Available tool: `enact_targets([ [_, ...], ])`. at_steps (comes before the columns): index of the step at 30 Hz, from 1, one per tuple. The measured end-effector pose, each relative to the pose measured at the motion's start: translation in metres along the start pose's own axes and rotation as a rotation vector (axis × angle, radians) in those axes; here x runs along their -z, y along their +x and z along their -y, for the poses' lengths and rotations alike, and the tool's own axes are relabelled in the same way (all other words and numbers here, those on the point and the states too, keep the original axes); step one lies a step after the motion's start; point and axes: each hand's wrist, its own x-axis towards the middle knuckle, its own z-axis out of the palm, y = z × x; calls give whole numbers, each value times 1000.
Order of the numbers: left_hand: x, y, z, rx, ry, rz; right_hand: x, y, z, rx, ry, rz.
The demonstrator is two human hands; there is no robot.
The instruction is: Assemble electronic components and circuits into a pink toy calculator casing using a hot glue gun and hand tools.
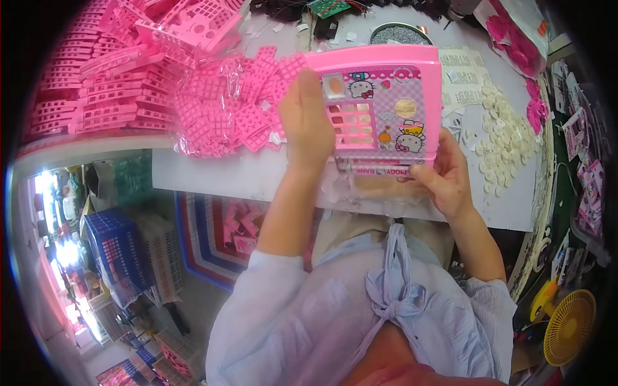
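Observation:
A pink plastic toy panel is held up over the table in front of me. Its face bears a checkered cartoon-cat sticker, with a grid of small square holes and round openings cut through. My left hand is closed on the panel's left edge, its fingertips hidden behind. At the lower right corner, my right hand grips the same panel, thumb pressed on the printed strip along the bottom edge and fingers partly out of sight.
Stacked pink plastic frames fill the back left, beside bagged pink keypad grids. Cream round pieces lie in a heap at right, near a round tin of grey bits. Blue baskets stand lower left; a yellow fan lower right.

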Motion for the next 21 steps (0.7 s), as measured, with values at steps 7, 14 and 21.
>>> enact_targets([
  [7,16,1,1,-383,-26,184,34,36,19,222,-646,39],
  [14,61,-32,15,-608,622,986,83,48,21,507,-1323,324],
  [21,58,-49,35,-407,588,979,77,48,13,505,-1589,337],
])
